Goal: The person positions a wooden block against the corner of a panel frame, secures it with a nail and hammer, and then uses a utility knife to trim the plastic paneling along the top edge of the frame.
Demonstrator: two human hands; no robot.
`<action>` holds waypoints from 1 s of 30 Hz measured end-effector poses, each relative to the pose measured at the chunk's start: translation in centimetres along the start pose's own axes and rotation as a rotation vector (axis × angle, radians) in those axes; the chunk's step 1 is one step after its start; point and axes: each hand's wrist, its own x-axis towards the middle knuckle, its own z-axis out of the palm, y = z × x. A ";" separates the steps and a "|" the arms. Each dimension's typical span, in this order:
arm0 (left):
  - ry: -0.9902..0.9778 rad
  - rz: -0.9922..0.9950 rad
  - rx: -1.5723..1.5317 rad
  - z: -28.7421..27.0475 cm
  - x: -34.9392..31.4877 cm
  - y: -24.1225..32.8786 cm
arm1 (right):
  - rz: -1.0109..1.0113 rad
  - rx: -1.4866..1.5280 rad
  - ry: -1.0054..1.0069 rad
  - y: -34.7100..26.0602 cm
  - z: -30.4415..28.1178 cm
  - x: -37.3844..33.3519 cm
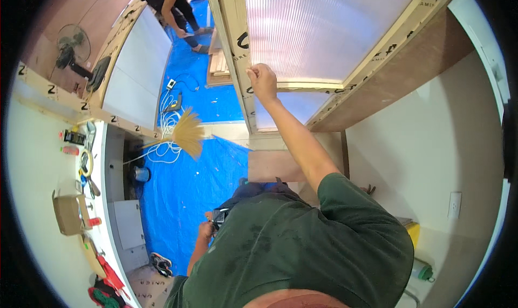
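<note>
My right hand (263,82) is raised in front of a wooden frame (232,38) fitted with a translucent ribbed panel (307,33). Its fingers are pinched together at the frame's upright; whatever they may hold is too small to make out. Low at my left side, my left hand (205,231) is closed on a dark boxy tool (219,216), partly hidden by my body. The exact kind of tool does not show.
Blue tarp (178,200) covers the floor, with a straw broom (188,134) and a coiled white cord (162,152). A narrow counter (100,200) on the left bears tape, bottles and a cardboard box (70,213). Another person (175,11) stands beyond, near stacked boards (218,65). A fan (73,43) is far left.
</note>
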 end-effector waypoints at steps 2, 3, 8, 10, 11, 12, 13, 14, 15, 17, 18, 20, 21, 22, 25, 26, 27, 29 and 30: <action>-0.071 -0.072 0.021 -0.8 1.9 -2.1 | 0.009 0.077 -0.022 -2.0 -0.6 0.4; -0.112 -0.051 0.138 -1.0 4.4 -3.2 | -0.012 0.068 -0.010 -3.5 -1.1 1.6; -0.137 -0.239 -0.018 -0.1 13.3 1.7 | -0.164 -0.059 0.099 -7.1 -3.3 6.2; -0.174 -0.176 -0.073 -0.1 15.5 4.3 | -0.193 -0.110 0.082 -7.4 -3.6 6.4; -0.193 -0.147 -0.127 0.3 16.6 5.7 | -0.198 -0.143 0.040 -7.9 -3.7 6.8; -0.149 -0.154 -0.159 0.4 17.0 6.3 | -0.214 -0.142 0.058 -7.9 -3.6 6.8; -0.149 -0.129 -0.162 0.8 17.7 7.2 | -0.155 -0.165 -0.002 -7.9 -3.4 7.0; -0.132 -0.117 -0.173 1.0 17.7 7.8 | -0.085 -0.188 -0.068 -7.8 -3.2 7.2; -0.116 -0.113 -0.186 0.9 18.0 6.8 | -0.090 -0.188 -0.064 -8.1 -3.2 7.4; -0.219 -0.095 -0.281 1.3 19.9 6.1 | -0.056 -0.229 -0.102 -8.1 -3.1 7.4; -0.290 -0.114 -0.368 2.0 19.9 5.3 | 0.001 -0.338 -0.103 -7.4 -3.3 7.1; -0.271 -0.066 -0.303 3.8 19.4 4.6 | -0.069 -0.192 0.021 -6.4 -2.9 6.2; -0.238 -0.110 -0.259 4.4 18.6 4.5 | -0.077 -0.112 0.072 -6.6 -2.3 5.3; -0.203 -0.143 -0.215 4.8 17.8 4.5 | -0.092 -0.028 0.132 -7.0 -1.7 4.8; -0.173 -0.181 -0.212 4.5 16.6 2.2 | -0.085 0.001 0.177 -7.0 -0.3 3.6; -0.164 -0.190 -0.199 4.1 16.3 1.7 | -0.192 -0.048 0.189 -6.8 -0.5 3.6; -0.180 -0.212 -0.188 3.7 16.0 1.1 | -0.178 -0.041 0.190 -6.6 -0.9 3.6; -0.187 -0.244 -0.168 3.1 15.7 0.5 | -0.193 0.013 0.086 -6.2 -2.0 3.7; -0.174 -0.254 -0.104 2.7 15.6 0.3 | -0.179 0.022 0.085 -5.8 -2.6 3.8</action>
